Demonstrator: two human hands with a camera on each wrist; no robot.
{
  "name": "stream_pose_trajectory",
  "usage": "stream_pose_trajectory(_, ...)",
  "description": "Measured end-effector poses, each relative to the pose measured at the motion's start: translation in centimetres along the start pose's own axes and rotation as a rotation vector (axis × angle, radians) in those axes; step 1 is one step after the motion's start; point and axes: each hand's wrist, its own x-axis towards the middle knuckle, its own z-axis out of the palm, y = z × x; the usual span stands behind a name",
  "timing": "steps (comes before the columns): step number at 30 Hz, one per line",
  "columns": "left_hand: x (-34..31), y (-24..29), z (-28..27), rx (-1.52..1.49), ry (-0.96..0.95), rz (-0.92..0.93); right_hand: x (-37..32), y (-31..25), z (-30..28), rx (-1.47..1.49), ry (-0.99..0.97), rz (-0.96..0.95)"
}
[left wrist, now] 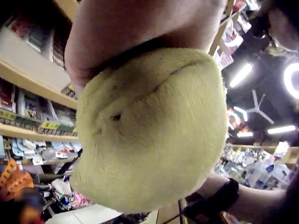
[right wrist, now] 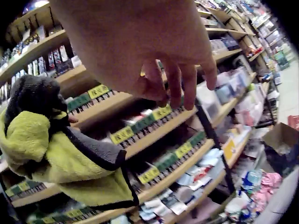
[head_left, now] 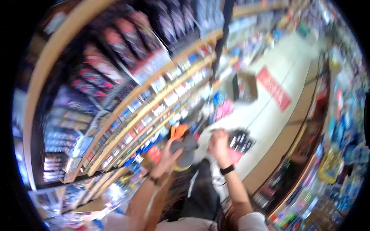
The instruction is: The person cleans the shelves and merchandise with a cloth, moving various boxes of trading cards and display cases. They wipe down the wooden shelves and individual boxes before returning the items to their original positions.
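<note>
A plush cleaning cloth, yellow-green on one face and grey on the other with black edging, is bunched up in my left hand [head_left: 166, 157]. The cloth [right wrist: 70, 154] shows its folds and a hanging corner in the right wrist view. From the left wrist, the yellow-green side of the cloth [left wrist: 154, 135] fills the middle and hides most of the fingers. My right hand [right wrist: 145, 51] hangs in the air to the right of the cloth, its fingers loosely bent and holding nothing. The head view is blurred.
Wooden shelves [right wrist: 154, 144] packed with small goods and yellow and green labels stand on the left. A cardboard box [head_left: 246, 86] and a red sign [head_left: 273, 89] lie on the pale floor [head_left: 295, 73]. Along the right runs another stocked shelf [head_left: 327, 165]. Pink packaging [head_left: 223, 110] sits low ahead.
</note>
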Motion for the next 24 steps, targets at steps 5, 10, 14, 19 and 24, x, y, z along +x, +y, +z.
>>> stream_pose_trajectory(5, -4.6, 6.6, -3.8, -0.126, 0.323, 0.091, 13.4, -8.9, -8.8, 0.216, 0.335, -0.319)
stream_pose_trajectory(10, -9.3, 9.7, -5.9, -0.117, 0.495, 0.197, 23.1, -22.8, -21.9, 0.433, 0.582, -0.643)
stream_pose_trajectory(14, -9.7, 9.7, -6.6, -0.241, 0.492, 0.206, 29.5, -27.1, -25.9, 0.186, 0.652, -0.637)
stream_pose_trajectory(19, -11.3, 10.2, -8.4, -0.213, 0.620, 0.221, 33.9, -26.9, -25.3, 0.100, 0.656, -0.521)
stream_pose_trajectory(24, -11.6, 8.8, -9.3, -0.251, 0.677, 0.180, 34.5, -26.8, -23.8, 0.154, 0.643, -0.480)
